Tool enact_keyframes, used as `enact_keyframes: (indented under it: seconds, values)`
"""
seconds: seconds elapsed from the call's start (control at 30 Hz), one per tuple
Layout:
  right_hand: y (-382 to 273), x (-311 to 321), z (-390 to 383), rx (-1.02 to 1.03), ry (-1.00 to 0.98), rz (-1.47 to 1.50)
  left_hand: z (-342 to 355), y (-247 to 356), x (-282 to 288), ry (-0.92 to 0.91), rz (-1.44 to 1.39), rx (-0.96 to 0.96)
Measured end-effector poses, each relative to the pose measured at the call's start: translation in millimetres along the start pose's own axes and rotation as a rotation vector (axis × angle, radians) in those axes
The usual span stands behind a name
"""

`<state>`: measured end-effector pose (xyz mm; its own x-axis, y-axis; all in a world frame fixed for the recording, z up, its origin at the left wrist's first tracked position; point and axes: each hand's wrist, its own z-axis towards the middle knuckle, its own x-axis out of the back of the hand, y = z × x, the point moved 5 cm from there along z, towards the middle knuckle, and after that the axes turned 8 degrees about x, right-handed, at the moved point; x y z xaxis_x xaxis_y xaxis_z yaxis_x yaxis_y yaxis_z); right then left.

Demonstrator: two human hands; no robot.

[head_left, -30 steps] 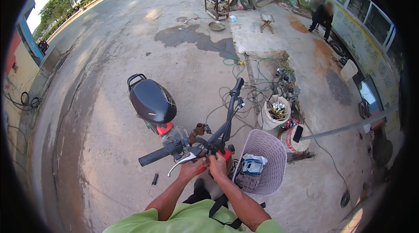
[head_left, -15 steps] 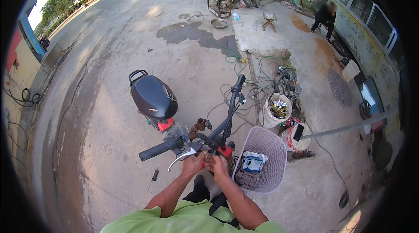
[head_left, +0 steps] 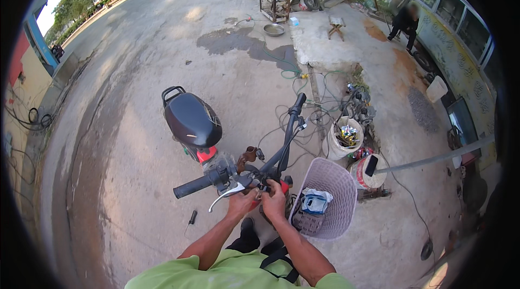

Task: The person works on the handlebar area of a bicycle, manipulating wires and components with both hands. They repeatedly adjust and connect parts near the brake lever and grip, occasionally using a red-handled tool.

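Both my hands meet at the middle of a scooter's handlebar point(head_left: 278, 151), beside the red front panel. Curled fingers of my left hand point(head_left: 242, 202) close on a small part just under the silver brake lever point(head_left: 227, 196); what it is I cannot make out. Beside it my right hand point(head_left: 274, 198) is bent in a pinch near dark fittings or cables, its fingertips partly hidden. The black left grip point(head_left: 192, 186) points toward the lower left. Behind the bar sits the scooter's black seat point(head_left: 192, 119).
A pale woven basket point(head_left: 338, 197) holding a blue-and-white package stands right of my hands. Beyond it are a bucket of small items point(head_left: 336, 145) and another with a phone point(head_left: 371, 165) on top. A screwdriver point(head_left: 192, 218) lies on the ground. A person point(head_left: 404, 23) sits far right.
My right hand has shifted slightly up and right, its fingers lifting a little against the handlebar's centre. My left hand stays nearly in place.
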<state>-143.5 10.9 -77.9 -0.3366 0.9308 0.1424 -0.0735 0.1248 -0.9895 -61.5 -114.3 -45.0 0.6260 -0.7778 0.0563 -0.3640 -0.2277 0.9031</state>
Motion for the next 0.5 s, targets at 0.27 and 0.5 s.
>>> enact_keyframes:
  seconds: [0.27,0.5]
  values:
    - [-17,7,5,0.098,-0.086,-0.127,8,-9,0,0.03,0.066,-0.025]
    - [0,-4,8,0.097,-0.042,-0.115,11,-6,-2,0.004,0.057,-0.052]
